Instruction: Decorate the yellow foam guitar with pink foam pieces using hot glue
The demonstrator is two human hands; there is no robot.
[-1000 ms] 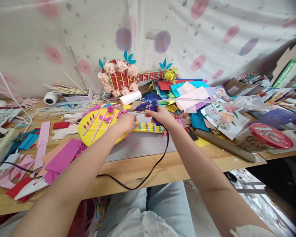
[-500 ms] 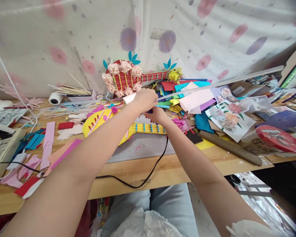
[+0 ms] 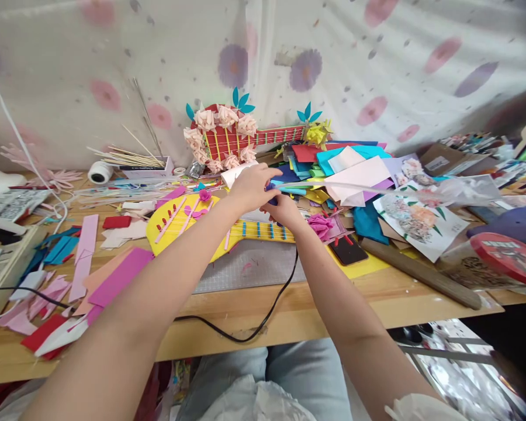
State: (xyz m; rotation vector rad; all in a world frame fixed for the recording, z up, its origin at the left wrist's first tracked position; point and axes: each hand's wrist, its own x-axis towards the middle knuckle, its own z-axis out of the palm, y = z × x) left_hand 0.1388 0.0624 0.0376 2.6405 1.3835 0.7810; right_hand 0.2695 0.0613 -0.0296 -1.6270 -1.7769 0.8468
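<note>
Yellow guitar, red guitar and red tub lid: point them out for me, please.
Yellow guitar (image 3: pixel 170 235): head view, front of its body.
Red guitar (image 3: pixel 222 140): head view, red front amid pale flowers.
Red tub lid (image 3: pixel 514 257): head view, its top.

The cloth (image 3: pixel 170 35) across the top of the frame is white with pink and purple flowers. In the middle, the yellow guitar (image 3: pixel 175 235) has light pink strips (image 3: pixel 170 223) and little blue bands (image 3: pixel 259 230). Just above, the red guitar (image 3: pixel 232 141) has yellow lines, pale pink roses (image 3: pixel 206 120) and bright blue leaves (image 3: pixel 244 106). The mat (image 3: pixel 245 275) below the middle is grey with tiny squares. At the right edge, the lid (image 3: pixel 511 257) is red.
</note>
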